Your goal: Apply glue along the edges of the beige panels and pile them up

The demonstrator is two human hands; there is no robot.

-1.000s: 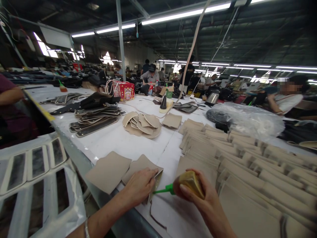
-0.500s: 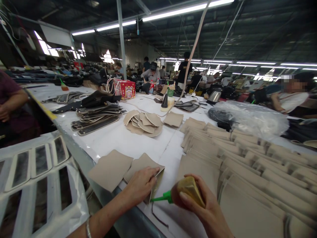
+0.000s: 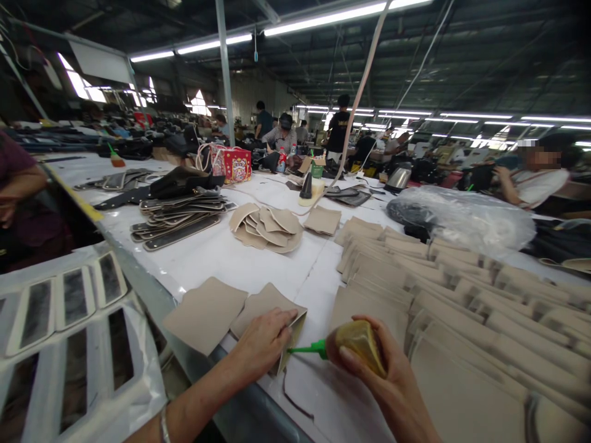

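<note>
My left hand (image 3: 262,346) presses down on a folded beige piece (image 3: 266,306) at the near edge of the white table (image 3: 240,264), fingers closed over its lifted flap. My right hand (image 3: 375,369) is wrapped round a yellowish glue bottle (image 3: 360,342) whose green nozzle (image 3: 306,350) points left and touches the piece's raised edge. A second beige piece (image 3: 205,314) lies flat just left of the held one. Rows of overlapped beige pieces (image 3: 443,289) spread out to the right of both hands.
Further back lie a fan of curved beige pieces (image 3: 265,226), a stack of dark strips (image 3: 178,216), a red bag (image 3: 232,163) and a clear plastic bag (image 3: 462,221). A person's arm (image 3: 18,184) is at the left; a seated person (image 3: 535,178) at the right. Framed dark panels (image 3: 69,301) lie lower left.
The bottle's nozzle has shifted slightly up and right along the edge of the held piece. My left hand has stayed pressed on the piece.
</note>
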